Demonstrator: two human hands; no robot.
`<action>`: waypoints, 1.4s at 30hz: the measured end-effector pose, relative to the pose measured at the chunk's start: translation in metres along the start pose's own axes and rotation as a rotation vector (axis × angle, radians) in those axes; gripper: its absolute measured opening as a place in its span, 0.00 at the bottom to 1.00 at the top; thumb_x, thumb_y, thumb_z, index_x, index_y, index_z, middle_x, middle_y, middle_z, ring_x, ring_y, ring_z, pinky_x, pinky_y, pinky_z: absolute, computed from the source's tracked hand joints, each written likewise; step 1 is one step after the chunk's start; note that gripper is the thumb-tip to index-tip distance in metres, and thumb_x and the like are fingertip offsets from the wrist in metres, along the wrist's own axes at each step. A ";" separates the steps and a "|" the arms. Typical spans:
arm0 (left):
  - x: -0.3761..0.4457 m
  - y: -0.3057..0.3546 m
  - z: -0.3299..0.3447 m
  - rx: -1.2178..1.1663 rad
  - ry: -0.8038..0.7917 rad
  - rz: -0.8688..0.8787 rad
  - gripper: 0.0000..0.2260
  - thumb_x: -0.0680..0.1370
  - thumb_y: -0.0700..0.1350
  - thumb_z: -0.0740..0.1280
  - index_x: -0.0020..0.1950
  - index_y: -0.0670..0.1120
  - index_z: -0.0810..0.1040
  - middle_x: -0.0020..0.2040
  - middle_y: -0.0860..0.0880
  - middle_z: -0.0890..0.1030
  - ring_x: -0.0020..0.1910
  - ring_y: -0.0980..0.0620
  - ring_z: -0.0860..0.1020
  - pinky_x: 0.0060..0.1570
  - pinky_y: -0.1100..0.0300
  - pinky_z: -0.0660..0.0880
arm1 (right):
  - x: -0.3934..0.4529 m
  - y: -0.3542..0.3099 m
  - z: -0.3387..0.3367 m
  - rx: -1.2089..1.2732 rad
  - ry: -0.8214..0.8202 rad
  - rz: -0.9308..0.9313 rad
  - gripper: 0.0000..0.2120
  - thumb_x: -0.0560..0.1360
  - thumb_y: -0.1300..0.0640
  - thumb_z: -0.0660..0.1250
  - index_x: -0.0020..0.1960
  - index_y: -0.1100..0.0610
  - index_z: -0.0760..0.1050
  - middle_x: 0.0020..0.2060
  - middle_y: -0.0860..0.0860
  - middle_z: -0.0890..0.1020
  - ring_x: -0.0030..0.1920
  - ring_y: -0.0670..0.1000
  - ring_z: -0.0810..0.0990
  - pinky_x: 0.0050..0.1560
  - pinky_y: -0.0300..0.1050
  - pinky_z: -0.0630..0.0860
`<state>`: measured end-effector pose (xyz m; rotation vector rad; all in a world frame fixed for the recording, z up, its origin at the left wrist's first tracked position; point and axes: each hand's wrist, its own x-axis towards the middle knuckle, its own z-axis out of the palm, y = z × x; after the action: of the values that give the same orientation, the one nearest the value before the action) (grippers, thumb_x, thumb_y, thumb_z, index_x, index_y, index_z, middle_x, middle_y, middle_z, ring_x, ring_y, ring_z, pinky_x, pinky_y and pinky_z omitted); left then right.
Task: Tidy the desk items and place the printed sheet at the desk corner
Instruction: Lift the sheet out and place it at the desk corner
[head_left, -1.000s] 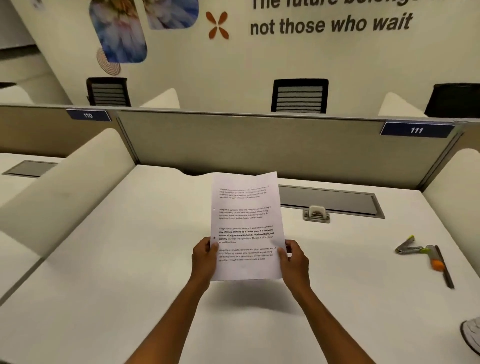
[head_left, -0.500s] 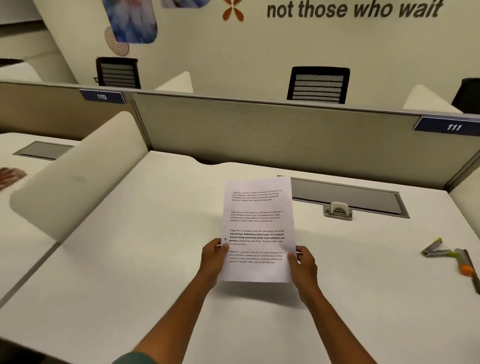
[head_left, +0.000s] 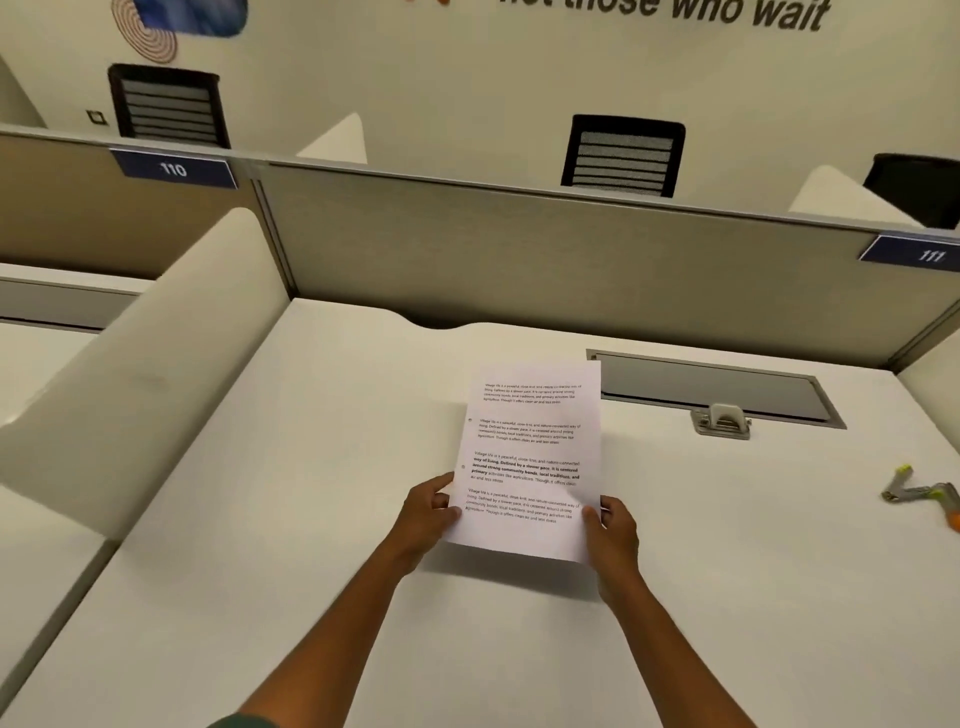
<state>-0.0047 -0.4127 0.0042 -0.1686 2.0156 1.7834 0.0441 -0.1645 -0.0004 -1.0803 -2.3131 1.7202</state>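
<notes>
White surface (head_left: 260, 597), grey partition behind. Printed sheet (head_left: 530, 457) held above it, long axis pointing away. Left hand (head_left: 426, 514) and right hand (head_left: 613, 530) each pinch a lower side edge. Far-left corner (head_left: 322, 332) lies up-left; left hand nearer it.

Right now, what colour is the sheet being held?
White with black printed text, the printed sheet shows best in the head view.
</notes>
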 end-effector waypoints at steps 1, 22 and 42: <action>0.002 -0.002 -0.014 0.019 0.049 -0.015 0.24 0.77 0.32 0.64 0.71 0.48 0.71 0.36 0.51 0.77 0.37 0.52 0.74 0.37 0.63 0.69 | -0.003 -0.004 0.014 -0.003 -0.001 0.002 0.14 0.80 0.58 0.62 0.65 0.58 0.72 0.61 0.56 0.78 0.58 0.58 0.77 0.59 0.50 0.74; 0.045 0.000 -0.239 0.320 0.383 -0.088 0.23 0.74 0.30 0.62 0.69 0.43 0.74 0.40 0.48 0.76 0.42 0.50 0.74 0.44 0.63 0.69 | -0.033 -0.085 0.271 -0.098 -0.156 0.017 0.13 0.80 0.61 0.61 0.64 0.63 0.72 0.60 0.59 0.79 0.59 0.60 0.78 0.63 0.53 0.75; 0.140 0.020 -0.306 0.338 0.778 -0.111 0.15 0.70 0.26 0.59 0.49 0.38 0.80 0.47 0.41 0.81 0.45 0.42 0.77 0.48 0.59 0.71 | 0.019 -0.142 0.349 -0.330 -0.708 -0.210 0.59 0.57 0.59 0.84 0.76 0.54 0.49 0.68 0.48 0.72 0.66 0.53 0.72 0.65 0.49 0.73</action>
<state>-0.2116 -0.6787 -0.0120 -0.9665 2.7180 1.3857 -0.1933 -0.4573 -0.0148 -0.2157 -3.0609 1.8893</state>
